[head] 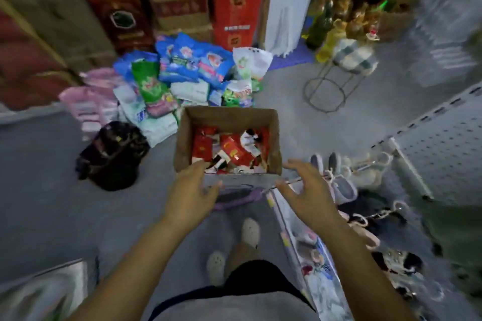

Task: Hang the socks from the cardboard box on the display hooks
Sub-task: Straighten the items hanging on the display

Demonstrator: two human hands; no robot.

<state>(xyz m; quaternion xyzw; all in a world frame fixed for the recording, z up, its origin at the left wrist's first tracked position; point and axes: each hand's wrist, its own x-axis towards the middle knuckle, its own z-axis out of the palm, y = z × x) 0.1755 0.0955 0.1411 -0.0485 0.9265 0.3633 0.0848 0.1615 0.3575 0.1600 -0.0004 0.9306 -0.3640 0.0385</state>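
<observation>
Cardboard, brown and matte: one open rectangular box (227,117) sits low in the middle of my view, holding a jumble of flat red-and-white sock packets (229,148), too blurred for me to count. Two hands hover at its near edge, the left hand (193,187) and the right hand (305,185), fingers spread, gripping nothing. Beyond lie a heap of glossy plastic bags (182,73), one black bag (112,154) to the left, one round wire stool (352,60) with a checked cushion, and a white perforated panel (443,143) to the right.
</observation>
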